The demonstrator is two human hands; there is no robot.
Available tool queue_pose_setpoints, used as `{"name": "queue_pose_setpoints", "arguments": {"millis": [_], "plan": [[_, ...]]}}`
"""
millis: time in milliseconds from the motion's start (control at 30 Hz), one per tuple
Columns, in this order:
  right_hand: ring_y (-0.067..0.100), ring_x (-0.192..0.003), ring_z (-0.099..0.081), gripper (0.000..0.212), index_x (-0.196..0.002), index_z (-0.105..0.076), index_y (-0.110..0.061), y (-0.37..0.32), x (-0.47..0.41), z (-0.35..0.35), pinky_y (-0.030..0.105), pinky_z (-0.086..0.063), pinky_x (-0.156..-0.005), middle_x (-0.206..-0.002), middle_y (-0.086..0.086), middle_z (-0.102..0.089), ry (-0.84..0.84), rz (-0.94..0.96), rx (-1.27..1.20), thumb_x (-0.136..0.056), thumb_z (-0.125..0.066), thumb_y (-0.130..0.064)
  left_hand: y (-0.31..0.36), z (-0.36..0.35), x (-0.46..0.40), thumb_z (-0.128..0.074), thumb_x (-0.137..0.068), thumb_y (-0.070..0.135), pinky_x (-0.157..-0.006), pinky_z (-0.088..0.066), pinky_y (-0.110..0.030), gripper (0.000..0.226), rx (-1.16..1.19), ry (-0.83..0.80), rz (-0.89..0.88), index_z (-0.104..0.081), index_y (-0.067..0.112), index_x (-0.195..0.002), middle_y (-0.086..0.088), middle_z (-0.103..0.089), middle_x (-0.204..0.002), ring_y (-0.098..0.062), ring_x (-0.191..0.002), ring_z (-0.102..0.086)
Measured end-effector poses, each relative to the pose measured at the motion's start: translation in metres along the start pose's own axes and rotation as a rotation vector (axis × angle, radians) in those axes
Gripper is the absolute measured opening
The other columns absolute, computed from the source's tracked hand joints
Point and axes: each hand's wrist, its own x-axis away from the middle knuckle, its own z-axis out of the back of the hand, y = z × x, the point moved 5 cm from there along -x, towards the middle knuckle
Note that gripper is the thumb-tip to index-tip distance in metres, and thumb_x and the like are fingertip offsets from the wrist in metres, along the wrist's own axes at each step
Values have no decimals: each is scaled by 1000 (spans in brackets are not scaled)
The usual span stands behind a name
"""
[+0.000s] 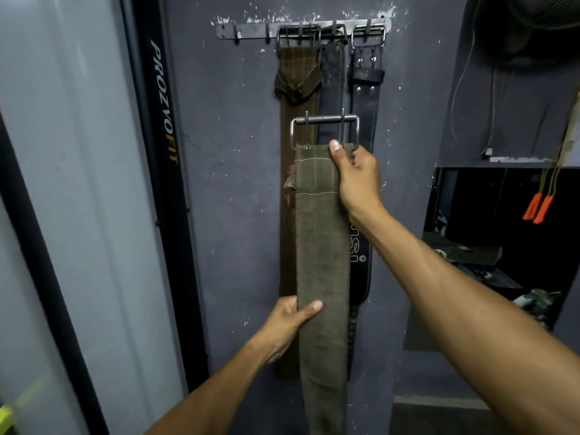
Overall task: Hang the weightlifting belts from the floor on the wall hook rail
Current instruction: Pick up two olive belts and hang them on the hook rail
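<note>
I hold an olive-green weightlifting belt (321, 246) upright in front of the wall, its steel buckle (324, 127) at the top. My right hand (356, 174) grips the belt just below the buckle, thumb on the front. My left hand (287, 324) grips its left edge lower down, thumb across the fabric. The metal hook rail (232, 31) is fixed high on the wall, well above the buckle. Three belts hang from it: a brown one (287, 127), a dark one (332, 76) and a black leather one (365, 98). Bare hooks show at the rail's left end.
A black upright frame (163, 120) lettered PROZVOFIT stands left of the wall panel. To the right is a dark recess (489, 230) with clutter, and orange handles (538, 207) hang on cords. A fan (533, 23) sits at the top right.
</note>
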Motion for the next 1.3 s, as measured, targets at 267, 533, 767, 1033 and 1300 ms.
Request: {"name": "queue_pose_setpoints", "arguments": {"millis": [267,533,767,1033,1300], "plan": [[31,-99,-76,33,-99,-68,-10,14,-7,4,47,-61,-91,-103,16,-78,-16,-18,-19,-101,-64,-43,-49,16,11,-72,-96,15,-96,-57,-28,28,-228,-47,139,-72,8,-123,-6,-77,-123,-20,-117,-72],[26,-92,-77,38,-93,-71,-8,66,8,3,50,-61,-90,-92,8,-79,-80,-147,41,-101,-63,-45,127,-9,-40,-55,-104,38,-99,-58,-34,46,125,94,-207,-65,5,-135,-15,-71,-133,-25,-124,-68],[12,-84,-78,29,-98,-73,-17,87,43,-8,30,-61,-75,-91,0,-82,-221,-188,-69,-101,-64,-45,191,-20,-64,-59,-105,25,-74,-60,-37,22,-43,416,-303,-64,7,-92,-16,-68,-81,-25,-74,-68],[8,-88,-77,10,-100,-77,-18,137,110,7,34,-59,-82,-94,-2,-82,-286,-261,-180,-98,-69,-12,210,-25,-72,-61,-104,23,-59,-58,-28,23,2,399,-429,-65,7,-88,-9,-68,-72,-14,-59,-67],[27,-102,-78,13,-101,-79,-19,190,142,22,28,-63,-80,-99,0,-83,-364,-389,-173,-92,-77,-9,241,-29,-76,-62,-103,21,-58,-60,-27,24,25,380,-517,-67,6,-85,-10,-69,-74,-14,-60,-69]]}}
